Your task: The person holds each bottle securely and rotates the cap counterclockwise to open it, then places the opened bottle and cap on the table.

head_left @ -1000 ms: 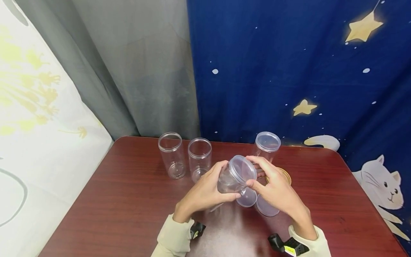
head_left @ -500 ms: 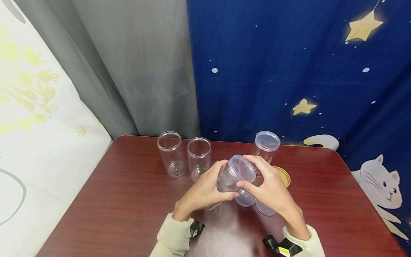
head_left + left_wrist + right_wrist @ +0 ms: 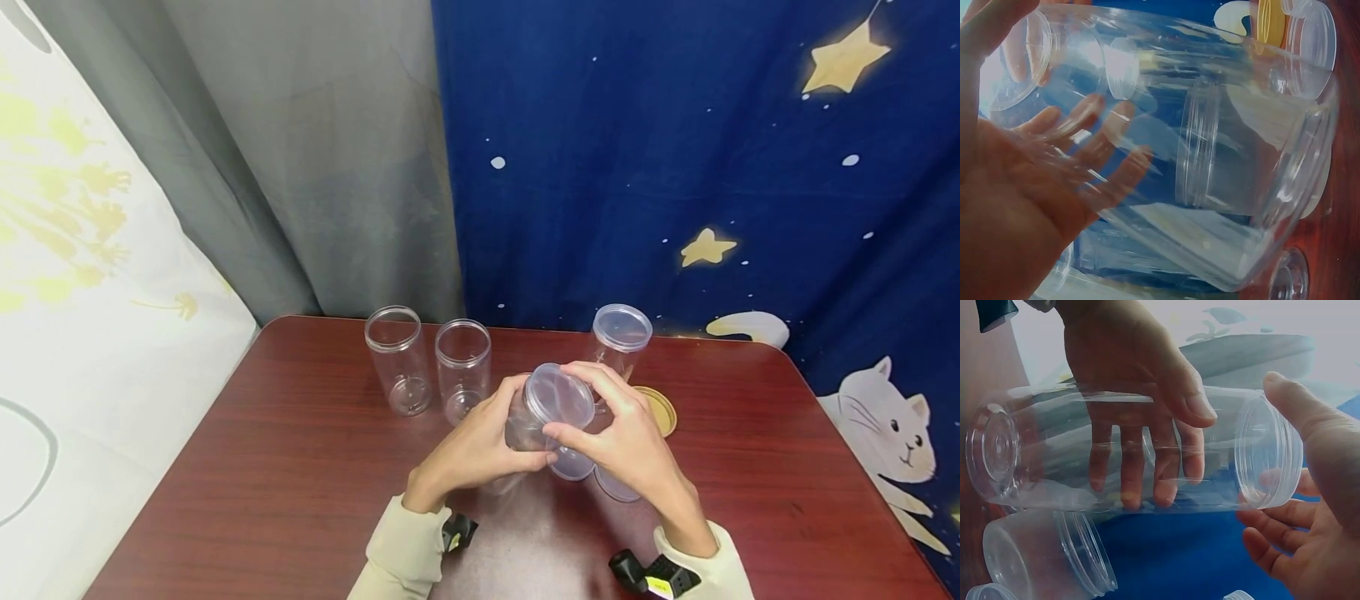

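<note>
My left hand (image 3: pixel 480 442) grips the body of a clear plastic jar (image 3: pixel 522 427), which is tilted above the table with its mouth towards the right. Through the clear wall in the right wrist view, the left fingers show spread along the jar's far side. At the mouth sits a translucent lid (image 3: pixel 558 397), slightly askew in the head view. My right hand (image 3: pixel 630 437) holds this lid by its edge, thumb on the near side and fingers on the far side. Whether the lid is fully seated, I cannot tell.
Two lidless clear jars (image 3: pixel 397 358) (image 3: pixel 462 367) stand at the back left of the brown table (image 3: pixel 300 467). A lidded jar (image 3: pixel 622 329) is at the back right. A gold lid (image 3: pixel 662 411) and translucent round tops (image 3: pixel 572 465) lie near the right hand.
My right hand has shifted slightly left around the lid, its thumb sliding along the edge. The lid's angle against the jar has changed a little; the left hand stays nearly still.
</note>
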Demonstrator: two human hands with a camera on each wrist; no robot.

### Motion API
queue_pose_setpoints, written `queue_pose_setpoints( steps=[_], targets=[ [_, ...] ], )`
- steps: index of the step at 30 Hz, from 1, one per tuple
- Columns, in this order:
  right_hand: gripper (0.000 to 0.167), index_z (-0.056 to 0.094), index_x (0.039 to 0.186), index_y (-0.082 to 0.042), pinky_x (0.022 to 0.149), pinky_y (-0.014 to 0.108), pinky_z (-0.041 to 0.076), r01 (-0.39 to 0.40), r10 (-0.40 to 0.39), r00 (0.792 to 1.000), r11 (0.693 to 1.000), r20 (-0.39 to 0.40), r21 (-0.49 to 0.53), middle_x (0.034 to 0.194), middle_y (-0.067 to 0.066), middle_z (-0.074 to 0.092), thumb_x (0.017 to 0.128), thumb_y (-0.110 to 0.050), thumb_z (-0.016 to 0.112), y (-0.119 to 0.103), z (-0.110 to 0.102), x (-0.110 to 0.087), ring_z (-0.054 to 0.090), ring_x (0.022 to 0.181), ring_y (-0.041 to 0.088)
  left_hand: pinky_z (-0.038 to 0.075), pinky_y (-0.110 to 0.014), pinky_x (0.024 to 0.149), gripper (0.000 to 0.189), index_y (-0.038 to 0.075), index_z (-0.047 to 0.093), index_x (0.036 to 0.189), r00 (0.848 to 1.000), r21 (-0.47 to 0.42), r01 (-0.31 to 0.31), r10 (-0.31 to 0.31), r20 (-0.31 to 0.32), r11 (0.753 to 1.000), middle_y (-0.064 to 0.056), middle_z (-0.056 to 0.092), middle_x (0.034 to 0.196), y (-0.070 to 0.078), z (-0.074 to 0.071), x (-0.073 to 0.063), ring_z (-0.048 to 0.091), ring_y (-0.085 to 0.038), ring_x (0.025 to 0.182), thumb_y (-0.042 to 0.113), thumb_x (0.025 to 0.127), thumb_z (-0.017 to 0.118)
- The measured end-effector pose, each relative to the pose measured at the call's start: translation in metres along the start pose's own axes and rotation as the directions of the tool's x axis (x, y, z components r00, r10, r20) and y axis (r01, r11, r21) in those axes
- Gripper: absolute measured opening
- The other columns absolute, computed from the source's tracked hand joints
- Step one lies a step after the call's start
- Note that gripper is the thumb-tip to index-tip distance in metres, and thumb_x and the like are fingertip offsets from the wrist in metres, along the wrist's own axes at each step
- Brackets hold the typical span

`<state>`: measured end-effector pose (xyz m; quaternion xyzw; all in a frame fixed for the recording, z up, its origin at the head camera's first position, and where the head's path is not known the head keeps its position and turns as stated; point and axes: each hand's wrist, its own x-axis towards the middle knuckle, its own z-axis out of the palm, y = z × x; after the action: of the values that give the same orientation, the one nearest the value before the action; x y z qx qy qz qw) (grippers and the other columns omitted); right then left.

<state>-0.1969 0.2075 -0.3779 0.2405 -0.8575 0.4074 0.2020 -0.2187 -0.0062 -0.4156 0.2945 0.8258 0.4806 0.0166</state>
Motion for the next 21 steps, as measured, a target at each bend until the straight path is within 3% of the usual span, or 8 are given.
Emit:
queue_pose_setpoints(
  steps=[13, 21],
  targets=[
    [0.067, 0.064, 0.118, -0.015, 0.087, 0.017, 0.047, 0.058, -0.057, 0.998, 0.989, -0.010, 0.135, 0.122, 0.001, 0.065, 0.059, -0.012, 0.095, 0.007, 0.001, 0.001, 0.058, 0.115, 0.010, 0.048, -0.032, 0.098, 0.085, 0.031, 0.035, 0.144, 0.997, -0.049, -0.058, 0.061, 0.044, 0.997, 0.007, 0.059, 0.130, -0.004, -0.001, 0.002, 0.058, -0.007, 0.112, 0.034, 0.074, 0.085],
    [0.063, 0.063, 0.109, -0.008, 0.089, 0.019, 0.048, 0.113, -0.116, 0.993, 0.943, -0.011, 0.312, 0.120, 0.010, 0.066, 0.055, 0.000, 0.093, 0.011, 0.004, 0.001, 0.060, 0.114, 0.014, 0.048, -0.030, 0.097, 0.084, 0.029, 0.038, 0.142, 0.993, -0.081, -0.062, 0.069, 0.093, 0.995, 0.006, 0.062, 0.124, -0.005, -0.002, 0.000, 0.059, -0.006, 0.110, 0.035, 0.074, 0.086]
  ],
)
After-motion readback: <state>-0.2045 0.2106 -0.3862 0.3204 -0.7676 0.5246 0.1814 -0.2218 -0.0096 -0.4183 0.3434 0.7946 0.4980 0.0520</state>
